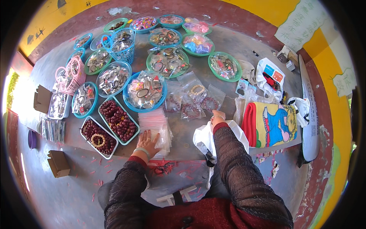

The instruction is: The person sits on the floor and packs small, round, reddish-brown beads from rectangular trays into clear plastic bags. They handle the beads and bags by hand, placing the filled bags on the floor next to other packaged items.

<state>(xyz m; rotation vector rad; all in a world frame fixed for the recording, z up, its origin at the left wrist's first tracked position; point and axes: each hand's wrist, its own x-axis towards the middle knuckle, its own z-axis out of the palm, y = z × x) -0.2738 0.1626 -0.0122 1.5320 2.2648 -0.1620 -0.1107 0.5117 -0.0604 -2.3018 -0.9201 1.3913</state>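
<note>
My left hand [148, 143] lies with fingers spread on a stack of clear plastic bags with pink edges [153, 122]. My right hand [218, 116] is at the lower edge of several clear bags holding bead bracelets; its fingers look drawn together, and what they hold, if anything, is hidden. One bagged bracelet is pale [197, 89]; a dark red one [209, 104] is closest to that hand. Under my right forearm bunches a white plastic bag [204, 133]. Left of my left hand, two white trays hold dark red bead bracelets [119, 121], with a pale bracelet [98, 134] on top.
Blue and green basins full of bagged trinkets crowd the table's far side, including a green basin [239, 72]. A blue basket [131, 53] and a pink basket [78, 78] stand among them. A folded colourful towel [280, 124] is at right. Cardboard box [58, 164] at lower left.
</note>
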